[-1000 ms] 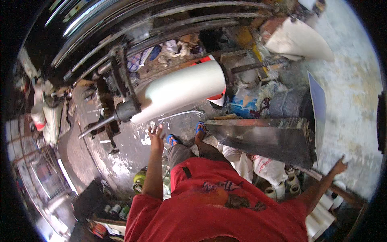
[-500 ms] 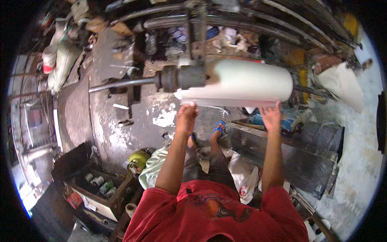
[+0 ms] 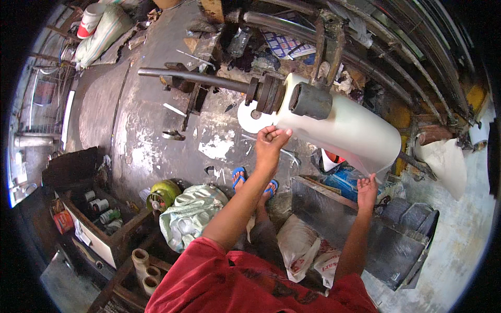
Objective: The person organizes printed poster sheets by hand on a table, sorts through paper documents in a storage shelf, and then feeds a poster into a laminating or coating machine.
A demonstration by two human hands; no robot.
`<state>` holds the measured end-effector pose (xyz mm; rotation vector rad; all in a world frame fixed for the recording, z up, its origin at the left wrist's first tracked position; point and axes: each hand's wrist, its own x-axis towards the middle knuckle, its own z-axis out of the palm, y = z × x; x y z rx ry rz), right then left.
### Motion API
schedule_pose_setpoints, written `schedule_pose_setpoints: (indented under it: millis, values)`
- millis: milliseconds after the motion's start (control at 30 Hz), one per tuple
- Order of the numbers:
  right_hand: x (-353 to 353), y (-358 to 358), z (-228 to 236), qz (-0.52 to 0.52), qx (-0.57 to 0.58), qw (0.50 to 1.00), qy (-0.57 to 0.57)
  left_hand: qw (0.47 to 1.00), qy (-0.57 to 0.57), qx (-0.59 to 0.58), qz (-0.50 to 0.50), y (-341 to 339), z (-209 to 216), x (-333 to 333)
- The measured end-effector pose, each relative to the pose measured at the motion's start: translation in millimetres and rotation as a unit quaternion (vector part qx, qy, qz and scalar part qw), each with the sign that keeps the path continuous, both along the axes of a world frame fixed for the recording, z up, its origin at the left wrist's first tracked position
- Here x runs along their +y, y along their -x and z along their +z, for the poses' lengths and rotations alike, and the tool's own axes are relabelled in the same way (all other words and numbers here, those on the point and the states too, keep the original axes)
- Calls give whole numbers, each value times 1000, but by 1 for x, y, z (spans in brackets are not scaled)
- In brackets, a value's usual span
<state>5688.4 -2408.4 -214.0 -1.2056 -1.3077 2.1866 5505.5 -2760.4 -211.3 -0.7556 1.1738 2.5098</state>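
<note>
A large roll of whitish translucent film sits on a metal shaft, with dark collars at its left end. My left hand is at the roll's near left end, thumb and fingers pinched on the film's loose edge. My right hand is lower and to the right, its fingertips closed on a corner of the sheet. Between the hands the loose film hangs off the roll and stretches toward the right hand. A white disc with a centre hole shows behind the left collars.
Metal rollers run behind the roll. A dark metal box stands under my right arm. Nearer are white plastic bags, a pale sack, a green gas cylinder and an open wooden drawer. Paper scraps lie on the floor.
My view has turned, so the roll now slants down to the right. My right hand has drawn the film's corner away from the roll. The left hand stays at the roll's left end.
</note>
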Motion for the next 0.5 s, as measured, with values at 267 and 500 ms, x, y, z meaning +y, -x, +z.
schedule_pose_setpoints:
  millis: [267,500]
  values:
    - [11,-13,19,27,30,999,-12,996,-59,1,65,0,7,13]
    - [3,-23,17,43,14,998,-37,995,-74,0,67,-15,-6,6]
